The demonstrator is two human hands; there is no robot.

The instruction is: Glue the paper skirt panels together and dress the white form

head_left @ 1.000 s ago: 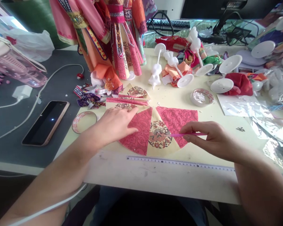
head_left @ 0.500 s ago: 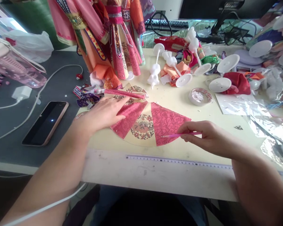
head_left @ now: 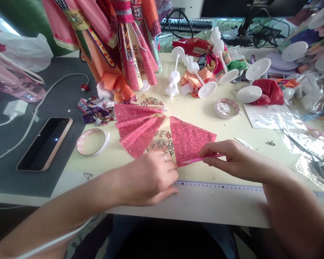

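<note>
A right hand (head_left: pixel 229 158) pinches a slim pink pencil (head_left: pixel 194 160) between thumb and fingers, its long axis nearly crosswise, the tip pointing left and slightly nearward beyond the grip. Beneath lies the fan-shaped brocade fabric (head_left: pixel 193 140), its narrow end pointing away. The curled left hand (head_left: pixel 153 176) covers its near edge; whether it pinches anything cannot be told.

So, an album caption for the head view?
Right hand holds pink stick at patterned fabric; left hand near ruler.
</note>
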